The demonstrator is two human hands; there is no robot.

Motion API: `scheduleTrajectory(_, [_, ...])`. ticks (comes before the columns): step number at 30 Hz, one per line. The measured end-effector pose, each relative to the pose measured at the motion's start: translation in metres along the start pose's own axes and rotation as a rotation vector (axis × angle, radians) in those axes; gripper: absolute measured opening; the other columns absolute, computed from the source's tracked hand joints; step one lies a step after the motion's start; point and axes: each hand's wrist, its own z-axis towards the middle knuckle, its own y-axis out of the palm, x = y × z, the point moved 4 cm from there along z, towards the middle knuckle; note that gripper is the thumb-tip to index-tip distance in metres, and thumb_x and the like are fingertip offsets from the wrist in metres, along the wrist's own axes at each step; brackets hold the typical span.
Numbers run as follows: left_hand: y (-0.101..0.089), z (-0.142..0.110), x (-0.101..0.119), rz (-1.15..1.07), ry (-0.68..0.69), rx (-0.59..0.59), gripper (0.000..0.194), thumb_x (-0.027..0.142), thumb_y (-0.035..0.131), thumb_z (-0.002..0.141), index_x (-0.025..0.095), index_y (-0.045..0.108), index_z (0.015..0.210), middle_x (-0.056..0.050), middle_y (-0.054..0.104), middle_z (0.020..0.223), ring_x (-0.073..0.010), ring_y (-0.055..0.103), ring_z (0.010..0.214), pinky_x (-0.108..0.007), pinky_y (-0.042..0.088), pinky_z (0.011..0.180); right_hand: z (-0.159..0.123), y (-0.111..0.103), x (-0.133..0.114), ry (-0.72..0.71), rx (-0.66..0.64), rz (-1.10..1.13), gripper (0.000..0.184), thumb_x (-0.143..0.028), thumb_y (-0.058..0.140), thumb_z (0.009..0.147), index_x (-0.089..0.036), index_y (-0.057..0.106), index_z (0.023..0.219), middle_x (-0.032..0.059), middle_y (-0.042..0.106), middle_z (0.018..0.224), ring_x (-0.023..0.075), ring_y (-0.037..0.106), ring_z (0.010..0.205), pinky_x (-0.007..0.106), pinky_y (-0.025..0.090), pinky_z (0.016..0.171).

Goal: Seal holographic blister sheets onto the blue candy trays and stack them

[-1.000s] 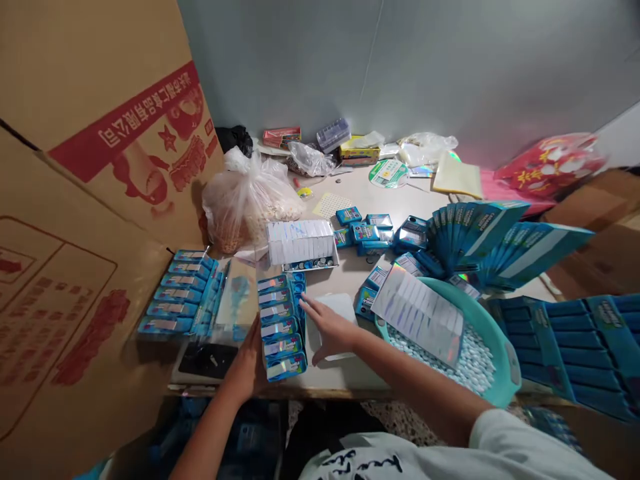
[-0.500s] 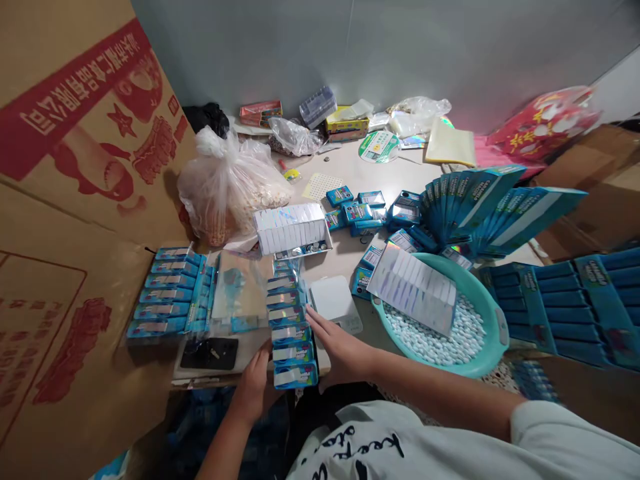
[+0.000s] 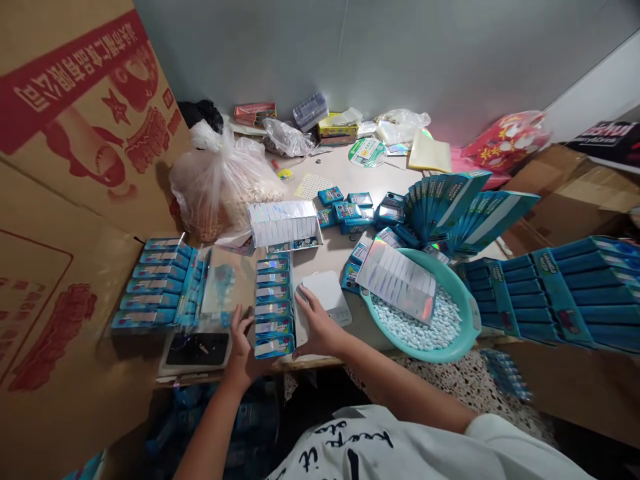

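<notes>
The person's left hand and right hand are apart, low in the middle of the frame, with a column of blue-and-white mint packs standing between them on the worktop. Neither hand is clamped on anything. The left hand is open, its fingers raised just beside the lower left of the column, though whether they touch it is hard to tell. The right hand is open too, its fingers spread over the edge of a small white digital scale, just right of the column.

A longer double row of the same packs lies to the left, beside a black pad. Above the column sits a tray of silvery white packs. To the right, a teal basin holds white mints and a holographic blister sheet. Fanned blue display cards spread beyond it, and a tied plastic bag stands at upper left, against a printed cardboard box.
</notes>
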Motion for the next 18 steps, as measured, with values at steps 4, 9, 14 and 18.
scheduleTrajectory(4, [-0.006,0.004,-0.001,0.039,0.033,0.063,0.12,0.045,0.088,0.051,0.024,0.022,0.148,-0.021,0.013,0.16,-0.0421,0.028,0.145,-0.059,0.036,0.112,0.013,0.006,0.002,-0.056,-0.124,0.076,0.152,-0.053,0.092,0.049,-0.021,-0.01,0.157,0.0212,-0.004,0.164,0.0405,0.008,0.151,0.054,0.027,0.118])
scheduleTrajectory(9, [0.004,0.019,0.014,0.093,-0.106,-0.248,0.068,0.05,0.078,0.066,0.024,0.055,0.125,-0.01,0.066,0.121,-0.0334,0.064,0.111,-0.047,0.056,0.09,0.006,0.01,-0.003,0.008,-0.005,0.099,0.113,-0.041,0.083,0.069,-0.026,0.016,0.158,0.0145,0.031,0.159,0.0337,0.04,0.141,0.045,0.041,0.111])
scheduleTrajectory(14, [-0.002,0.015,0.033,0.243,-0.213,-0.124,0.053,0.053,0.075,0.071,0.02,0.062,0.111,-0.012,0.072,0.097,-0.0336,0.069,0.094,-0.045,0.055,0.084,-0.009,0.001,-0.005,0.211,0.108,0.017,0.069,-0.038,0.078,0.076,-0.028,0.054,0.14,0.0082,0.073,0.116,0.0253,0.073,0.081,0.038,0.058,0.078])
scheduleTrajectory(18, [-0.006,0.006,0.021,0.224,-0.203,-0.09,0.075,0.046,0.077,0.069,0.016,0.048,0.131,-0.017,0.066,0.12,-0.0341,0.064,0.111,-0.047,0.052,0.093,-0.017,-0.006,-0.007,0.184,0.14,-0.026,0.062,-0.042,0.075,0.079,-0.027,0.057,0.137,0.0098,0.071,0.118,0.028,0.068,0.103,0.042,0.053,0.094])
